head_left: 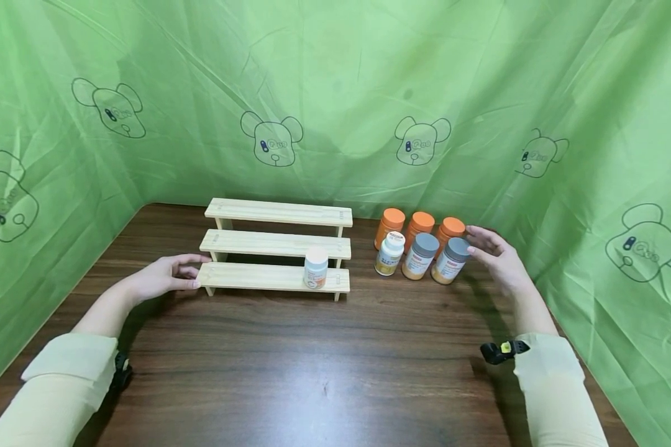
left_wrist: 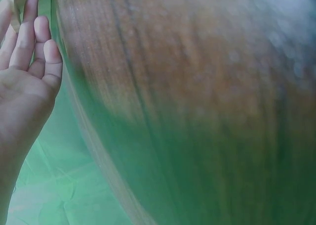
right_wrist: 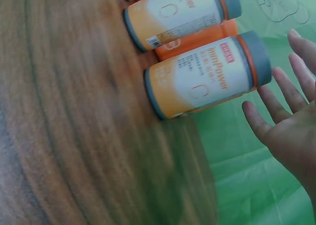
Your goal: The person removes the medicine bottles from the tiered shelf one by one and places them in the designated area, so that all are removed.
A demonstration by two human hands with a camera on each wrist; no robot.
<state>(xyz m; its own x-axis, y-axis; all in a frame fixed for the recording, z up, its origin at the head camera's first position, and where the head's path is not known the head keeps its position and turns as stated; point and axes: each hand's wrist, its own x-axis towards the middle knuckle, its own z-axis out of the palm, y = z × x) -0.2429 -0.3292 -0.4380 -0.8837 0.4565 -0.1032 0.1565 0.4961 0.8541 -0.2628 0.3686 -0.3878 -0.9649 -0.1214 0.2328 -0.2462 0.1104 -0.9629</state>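
Note:
A three-step light wooden rack [head_left: 274, 243] stands on the table. On the right part of its lowest step stands a small white bottle [head_left: 315, 269]. My left hand [head_left: 164, 277] is at the left end of that step, thumb by its front corner and fingers loosely extended against the wood. To the right of the rack, my right hand [head_left: 496, 257] is spread beside the bottle group, nearest a grey-lidded bottle [head_left: 450, 261] with a white and orange label. In the right wrist view, its fingers reach toward that bottle [right_wrist: 207, 79] without curling round it.
Three orange-lidded bottles [head_left: 392, 227] form the back row of the group. In front stand a white-lidded bottle [head_left: 390, 254] and another grey-lidded bottle [head_left: 420, 256]. Green curtains [head_left: 341, 93] with drawn bear faces enclose the dark wooden table [head_left: 313, 360] at the back and sides.

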